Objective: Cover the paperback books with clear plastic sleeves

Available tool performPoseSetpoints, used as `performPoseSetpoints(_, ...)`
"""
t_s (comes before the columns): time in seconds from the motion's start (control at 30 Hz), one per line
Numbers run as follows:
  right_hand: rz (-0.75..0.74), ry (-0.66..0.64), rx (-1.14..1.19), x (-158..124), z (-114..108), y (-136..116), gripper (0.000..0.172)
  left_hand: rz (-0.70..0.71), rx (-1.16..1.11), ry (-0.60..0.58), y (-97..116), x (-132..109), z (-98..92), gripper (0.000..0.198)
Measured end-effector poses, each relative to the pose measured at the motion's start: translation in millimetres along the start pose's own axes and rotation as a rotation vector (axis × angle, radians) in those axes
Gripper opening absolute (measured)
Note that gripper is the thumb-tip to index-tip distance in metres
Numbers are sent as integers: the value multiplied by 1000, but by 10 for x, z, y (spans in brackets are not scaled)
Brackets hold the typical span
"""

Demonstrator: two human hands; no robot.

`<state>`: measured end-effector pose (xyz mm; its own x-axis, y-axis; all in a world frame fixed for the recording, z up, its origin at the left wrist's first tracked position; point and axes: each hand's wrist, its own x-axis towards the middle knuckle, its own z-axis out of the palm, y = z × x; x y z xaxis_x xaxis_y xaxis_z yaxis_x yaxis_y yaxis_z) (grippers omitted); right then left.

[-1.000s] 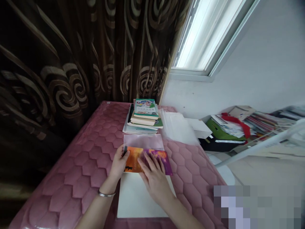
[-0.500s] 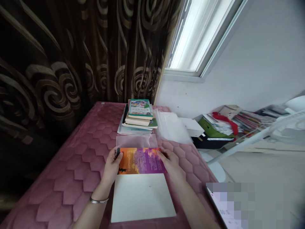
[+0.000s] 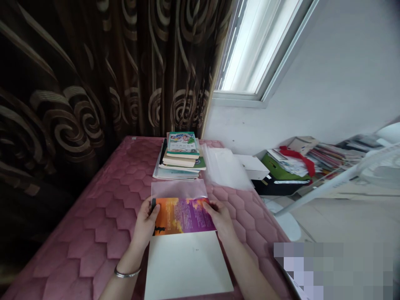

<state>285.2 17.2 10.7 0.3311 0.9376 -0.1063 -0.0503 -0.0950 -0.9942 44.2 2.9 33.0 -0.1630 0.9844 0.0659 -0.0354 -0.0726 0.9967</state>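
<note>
Both hands grip the short sides of an orange-and-purple printed book cover (image 3: pixel 184 216), which has lines of small text and a dark silhouette at its lower left. My left hand (image 3: pixel 146 218) pinches the left edge, thumb on top. At the right edge, my right hand (image 3: pixel 220 216) does the same, its fingers partly hidden underneath. Below the cover lies a plain off-white page (image 3: pixel 189 264) with a tiny mark. A clear plastic sleeve (image 3: pixel 179 187) sticks out beyond the cover's far edge. Whether the cover is inside the sleeve I cannot tell.
Everything lies on a pink quilted mattress (image 3: pixel 103 212). A stack of books (image 3: pixel 181 156) stands further back, beside several clear plastic sleeves (image 3: pixel 225 166) and a white box (image 3: pixel 253 166). To the right are a phone-like device (image 3: pixel 289 277), partly blurred out, and a white fan (image 3: pixel 328 179).
Both hands and the cover sit slightly lower and further left in view, and the cover tilts a little. The grips are unchanged. The whole view has shifted slightly.
</note>
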Motion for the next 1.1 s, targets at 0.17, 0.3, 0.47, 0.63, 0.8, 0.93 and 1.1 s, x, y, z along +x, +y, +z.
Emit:
performPoseSetpoints(0.17,-27,87,147,-42,32,-8,47,12,19,3,-35,3,-6,45)
performPoseSetpoints(0.3,56,29,200,-77,18,-65,51,30,9,1,-72,9,-13,45)
performPoseSetpoints(0.47,182,-8,224,-84,-20,-89,40,32,-27,1,-60,5,-5,44)
performPoseSetpoints(0.63,192,-5,269,-65,-21,-63,33,7,-50,1,-33,-14,-5,44)
performPoseSetpoints(0.8,228,18,309,-74,-30,-104,29,-6,-65,-10,-59,-5,-18,46)
performPoseSetpoints(0.93,282,-6,392,-106,-26,-175,28,23,-51,-30,-58,-6,-24,44)
performPoseSetpoints(1.1,272,30,417,-141,-3,-225,27,5,-24,-18,-23,-20,-13,47)
